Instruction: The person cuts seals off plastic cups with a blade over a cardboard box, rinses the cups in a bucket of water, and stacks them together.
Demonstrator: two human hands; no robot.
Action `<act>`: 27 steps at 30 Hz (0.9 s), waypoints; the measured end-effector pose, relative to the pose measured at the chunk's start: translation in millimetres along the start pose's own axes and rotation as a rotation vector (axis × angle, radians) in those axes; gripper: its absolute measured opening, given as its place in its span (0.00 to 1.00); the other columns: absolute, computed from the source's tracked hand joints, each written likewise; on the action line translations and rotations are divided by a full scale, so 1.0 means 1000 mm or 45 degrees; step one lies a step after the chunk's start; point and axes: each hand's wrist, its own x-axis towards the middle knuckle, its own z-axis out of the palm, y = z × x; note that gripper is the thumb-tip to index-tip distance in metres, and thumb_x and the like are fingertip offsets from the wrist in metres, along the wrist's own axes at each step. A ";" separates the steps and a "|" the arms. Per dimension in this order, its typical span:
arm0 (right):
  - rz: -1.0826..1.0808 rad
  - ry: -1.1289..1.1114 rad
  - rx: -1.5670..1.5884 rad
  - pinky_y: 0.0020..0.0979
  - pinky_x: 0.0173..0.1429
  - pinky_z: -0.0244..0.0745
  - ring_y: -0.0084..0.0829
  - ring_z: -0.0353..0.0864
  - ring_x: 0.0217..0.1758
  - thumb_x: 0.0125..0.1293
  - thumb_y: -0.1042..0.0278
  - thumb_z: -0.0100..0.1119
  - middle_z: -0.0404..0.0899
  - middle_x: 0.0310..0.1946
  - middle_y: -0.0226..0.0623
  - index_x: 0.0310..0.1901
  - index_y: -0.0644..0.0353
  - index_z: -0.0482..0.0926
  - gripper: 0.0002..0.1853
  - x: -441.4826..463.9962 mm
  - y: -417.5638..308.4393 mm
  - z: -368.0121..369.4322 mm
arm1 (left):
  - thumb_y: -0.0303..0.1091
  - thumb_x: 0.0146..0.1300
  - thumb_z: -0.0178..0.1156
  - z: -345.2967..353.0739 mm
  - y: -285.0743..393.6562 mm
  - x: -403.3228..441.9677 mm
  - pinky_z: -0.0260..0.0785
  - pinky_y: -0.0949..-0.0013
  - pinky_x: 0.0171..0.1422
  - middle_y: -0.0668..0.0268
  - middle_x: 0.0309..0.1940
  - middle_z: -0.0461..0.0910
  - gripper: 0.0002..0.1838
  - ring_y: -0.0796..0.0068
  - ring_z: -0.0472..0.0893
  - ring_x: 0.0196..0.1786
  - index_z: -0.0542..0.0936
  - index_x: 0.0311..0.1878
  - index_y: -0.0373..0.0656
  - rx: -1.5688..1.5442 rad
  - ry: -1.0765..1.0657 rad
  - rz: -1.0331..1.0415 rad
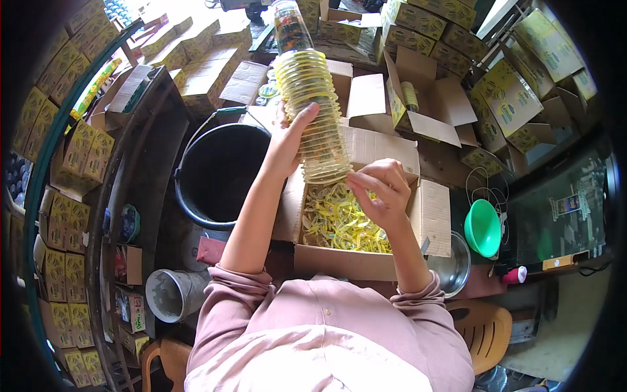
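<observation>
My left hand (292,137) is wrapped round a long clear plastic tube (292,29), tilted over the box. Many yellow bands (315,98) ring the tube one below another along most of its length. At its lower end, my right hand (382,189) has thumb and forefinger pinched on the edge of the lowest band. Directly beneath is an open cardboard box (431,212) with a tangle of yellow strips (343,222) inside. What the tube contains cannot be made out through the bands.
A black bucket (222,173) stands left of the box, with a grey bucket (171,297) nearer me. Green bowls (482,228) and a metal basin (454,264) are at the right. Open cartons (424,98) stand behind, and stacked yellow boxes (68,222) fill the left shelves.
</observation>
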 end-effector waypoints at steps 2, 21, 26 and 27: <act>-0.027 -0.035 -0.059 0.28 0.38 0.64 0.26 0.72 0.30 0.43 0.75 0.69 0.75 0.26 0.27 0.34 0.53 0.83 0.13 0.007 -0.008 -0.003 | 0.37 0.56 0.63 0.001 -0.002 -0.002 0.74 0.68 0.41 0.62 0.43 0.73 0.32 0.74 0.76 0.43 0.58 0.60 0.44 0.020 -0.030 0.031; -0.016 -0.190 -0.189 0.30 0.45 0.65 0.30 0.75 0.40 0.45 0.70 0.68 0.79 0.40 0.26 0.33 0.53 0.81 0.10 0.005 -0.022 -0.012 | 0.36 0.57 0.62 0.005 -0.005 -0.014 0.74 0.68 0.43 0.60 0.46 0.73 0.35 0.72 0.77 0.44 0.55 0.64 0.46 0.002 -0.057 -0.005; -0.049 -0.184 -0.197 0.32 0.46 0.64 0.29 0.73 0.39 0.51 0.67 0.64 0.78 0.40 0.25 0.37 0.52 0.79 0.11 0.002 -0.021 -0.011 | 0.36 0.56 0.63 0.003 -0.005 -0.013 0.74 0.69 0.43 0.60 0.46 0.73 0.36 0.73 0.77 0.44 0.55 0.64 0.45 0.007 -0.066 0.014; -0.026 -0.188 -0.199 0.32 0.46 0.64 0.29 0.73 0.39 0.51 0.66 0.64 0.78 0.40 0.26 0.39 0.53 0.78 0.12 0.003 -0.022 -0.011 | 0.36 0.56 0.63 0.004 -0.005 -0.014 0.74 0.69 0.43 0.60 0.46 0.73 0.36 0.73 0.77 0.44 0.55 0.64 0.45 0.011 -0.069 0.030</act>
